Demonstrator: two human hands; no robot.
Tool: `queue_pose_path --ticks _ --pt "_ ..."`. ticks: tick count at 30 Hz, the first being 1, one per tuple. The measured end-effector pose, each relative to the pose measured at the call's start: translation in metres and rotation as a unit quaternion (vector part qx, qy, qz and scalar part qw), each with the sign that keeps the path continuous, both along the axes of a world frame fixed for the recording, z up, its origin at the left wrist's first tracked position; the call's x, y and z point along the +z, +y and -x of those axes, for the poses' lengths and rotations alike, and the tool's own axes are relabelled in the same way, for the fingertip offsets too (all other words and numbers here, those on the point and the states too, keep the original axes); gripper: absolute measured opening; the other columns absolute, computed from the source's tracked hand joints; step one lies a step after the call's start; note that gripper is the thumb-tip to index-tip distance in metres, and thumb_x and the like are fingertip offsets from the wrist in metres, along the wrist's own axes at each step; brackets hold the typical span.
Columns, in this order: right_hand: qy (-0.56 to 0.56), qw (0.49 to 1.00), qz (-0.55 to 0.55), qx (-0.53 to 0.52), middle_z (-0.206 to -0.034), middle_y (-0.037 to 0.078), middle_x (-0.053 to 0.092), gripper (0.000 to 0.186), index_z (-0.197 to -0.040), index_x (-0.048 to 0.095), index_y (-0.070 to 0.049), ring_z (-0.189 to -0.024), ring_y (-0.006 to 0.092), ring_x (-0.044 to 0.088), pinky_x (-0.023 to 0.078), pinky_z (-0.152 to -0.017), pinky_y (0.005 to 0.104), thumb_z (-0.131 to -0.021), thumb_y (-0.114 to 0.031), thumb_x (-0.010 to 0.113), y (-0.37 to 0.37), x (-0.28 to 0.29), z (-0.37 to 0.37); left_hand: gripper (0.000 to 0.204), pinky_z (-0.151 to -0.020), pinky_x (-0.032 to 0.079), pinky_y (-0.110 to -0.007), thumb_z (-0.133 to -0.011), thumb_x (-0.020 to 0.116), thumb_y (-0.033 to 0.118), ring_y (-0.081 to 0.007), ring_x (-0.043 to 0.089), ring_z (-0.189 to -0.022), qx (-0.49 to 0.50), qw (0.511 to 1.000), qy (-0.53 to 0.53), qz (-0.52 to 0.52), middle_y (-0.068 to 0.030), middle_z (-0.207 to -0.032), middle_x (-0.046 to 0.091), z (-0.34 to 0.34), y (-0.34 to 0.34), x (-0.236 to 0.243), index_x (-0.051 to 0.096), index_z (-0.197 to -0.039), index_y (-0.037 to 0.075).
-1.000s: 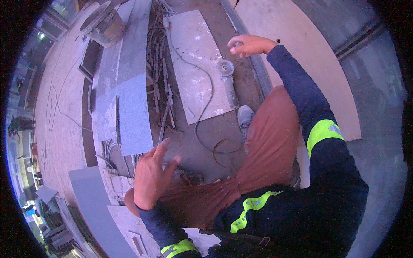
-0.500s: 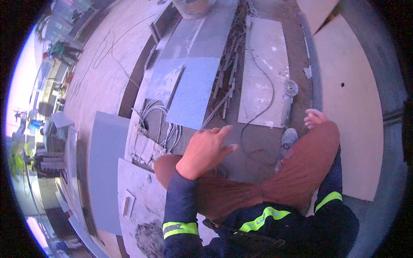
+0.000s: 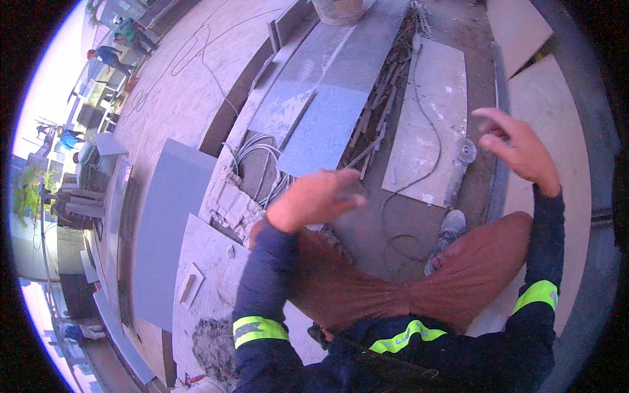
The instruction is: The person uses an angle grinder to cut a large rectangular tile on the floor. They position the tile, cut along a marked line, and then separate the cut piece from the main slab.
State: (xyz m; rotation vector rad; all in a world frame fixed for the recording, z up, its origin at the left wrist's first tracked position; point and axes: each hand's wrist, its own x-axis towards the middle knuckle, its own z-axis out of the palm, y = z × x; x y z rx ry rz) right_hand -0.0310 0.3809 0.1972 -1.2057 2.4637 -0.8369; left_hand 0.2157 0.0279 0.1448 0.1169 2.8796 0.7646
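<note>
My left hand (image 3: 313,200) hangs in the air over my left knee, slightly blurred. Its thumb and fingers are apart with nothing between them. On the other side my right hand (image 3: 521,152) is raised above my right knee, fingers loosely bent and apart, holding nothing. An angle grinder (image 3: 462,160) with a round disc lies along the right edge of a pale dusty board (image 3: 429,128), nearest to the right hand. Its dark cable (image 3: 438,145) curves across that board. Left of it, beyond my left hand, is a blue-grey sheet (image 3: 324,131).
Thin strips of scrap (image 3: 383,98) lie between the boards. A coil of pale cable (image 3: 254,157) sits by broken rubble (image 3: 232,200). A bucket (image 3: 339,10) stands at the far end. Large panels (image 3: 553,157) line the right side. Other people (image 3: 111,59) are far off at upper left.
My right hand has risen from beside my right knee and moved away from my body. My left hand has shifted slightly up in the picture. The view has tilted, showing more people.
</note>
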Motion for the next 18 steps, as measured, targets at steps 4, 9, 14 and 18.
queue_pose_path --ticks 4,9,14,18 --pt "0.044 0.984 -0.097 0.145 -0.115 0.025 0.070 0.052 -0.140 0.060 -0.007 -0.103 0.0391 0.071 0.055 -0.091 0.0485 -0.096 -0.032 0.070 -0.030 -0.027 -0.020 0.057 -0.089 0.059 -0.044 -0.098 0.072 0.045 -0.0336 0.076 -0.104 0.121 0.990 -0.045 -0.057 -0.0238 -0.113 0.076 0.007 -0.070 -0.002 0.066 -0.135 0.003" --pt "-0.002 0.934 -0.304 0.187 -0.112 0.028 0.069 0.055 -0.142 0.059 -0.007 -0.106 0.0467 0.067 0.052 -0.091 0.0540 -0.096 -0.035 0.069 -0.015 -0.056 -0.027 0.061 -0.092 0.058 -0.044 -0.096 0.072 0.048 -0.0362 0.076 -0.105 0.173 0.981 -0.090 -0.013 -0.0255 -0.114 0.076 0.007 -0.141 -0.058 0.069 -0.130 -0.002" --pt "0.051 0.972 -0.171 0.151 -0.105 0.027 0.070 0.053 -0.139 0.060 -0.007 -0.102 0.0467 0.067 0.052 -0.089 0.0543 -0.096 -0.037 0.070 -0.010 -0.065 -0.020 0.068 -0.101 0.055 -0.049 -0.095 0.068 0.056 -0.0414 0.071 -0.115 0.177 0.950 -0.204 0.154 -0.0278 -0.120 0.073 -0.003 -0.204 -0.126 0.070 -0.129 -0.002" --pt "0.024 0.970 -0.183 0.158 -0.097 0.028 0.070 0.055 -0.138 0.060 -0.006 -0.097 0.0480 0.068 0.052 -0.086 0.0547 -0.095 -0.039 0.070 -0.009 -0.066 -0.009 0.074 -0.102 0.054 -0.052 -0.095 0.063 0.064 -0.0444 0.068 -0.120 0.256 0.894 -0.236 0.281 -0.0303 -0.122 0.071 -0.003 -0.230 -0.175 0.071 -0.127 -0.002"
